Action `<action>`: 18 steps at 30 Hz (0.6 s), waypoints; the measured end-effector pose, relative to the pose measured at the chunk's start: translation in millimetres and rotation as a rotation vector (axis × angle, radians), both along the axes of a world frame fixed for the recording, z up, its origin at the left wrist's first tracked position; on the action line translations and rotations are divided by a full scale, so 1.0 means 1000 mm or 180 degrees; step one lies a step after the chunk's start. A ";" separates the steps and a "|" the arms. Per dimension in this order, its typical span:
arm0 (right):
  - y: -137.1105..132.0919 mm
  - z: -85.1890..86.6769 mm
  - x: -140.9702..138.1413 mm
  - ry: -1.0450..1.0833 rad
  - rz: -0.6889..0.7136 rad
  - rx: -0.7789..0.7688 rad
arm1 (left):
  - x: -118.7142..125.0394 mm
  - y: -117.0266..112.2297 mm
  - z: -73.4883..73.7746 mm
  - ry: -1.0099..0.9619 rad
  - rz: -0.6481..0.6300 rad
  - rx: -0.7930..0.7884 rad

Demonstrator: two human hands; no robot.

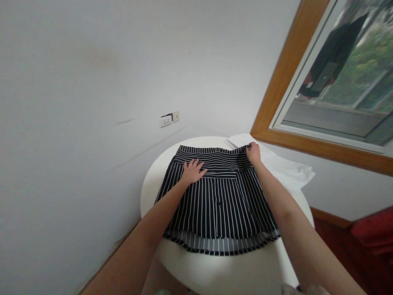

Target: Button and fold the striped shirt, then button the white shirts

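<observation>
White walls meeting in a corner, a wood-framed window (278, 96) on the right, and a small round white table (153, 180) pushed in close. Laid flat on the table is a dark striped skirt (221, 205) with thin white stripes, waistband on the far side and hem hanging just over the near edge.

The left hand (193, 171) is spread wide, palm down, on the skirt just below the waistband, left of centre. It's pressing, not gripping. The right hand (253, 152) is at the far right corner of the waistband with its fingers curled in, and it looks like a pinch on the fabric there.

My take on doing this bit well: keep the flat hand as the anchor so the skirt doesn't slide on the slick tabletop, and pull the pinched corner outward, not up, so the waistband goes taut. The stripes make a good guide, since any that bow or fan show where there's slack.

One thing to watch is the white cloth (288, 170) sitting right beside that corner, touching or tucked slightly under it. I can't tell which, and it could easily get dragged along. There's also a wall socket (166, 120) behind the table.
</observation>
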State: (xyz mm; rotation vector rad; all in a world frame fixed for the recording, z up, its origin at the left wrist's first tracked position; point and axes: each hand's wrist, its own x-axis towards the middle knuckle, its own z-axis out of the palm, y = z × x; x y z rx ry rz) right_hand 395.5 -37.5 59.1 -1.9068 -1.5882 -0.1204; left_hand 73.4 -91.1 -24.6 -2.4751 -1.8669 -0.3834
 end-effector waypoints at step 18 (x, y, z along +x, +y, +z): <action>-0.099 -0.077 -0.047 -0.0838 0.0944 -0.1496 | 0.002 -0.009 0.004 0.0133 -0.0078 -0.0156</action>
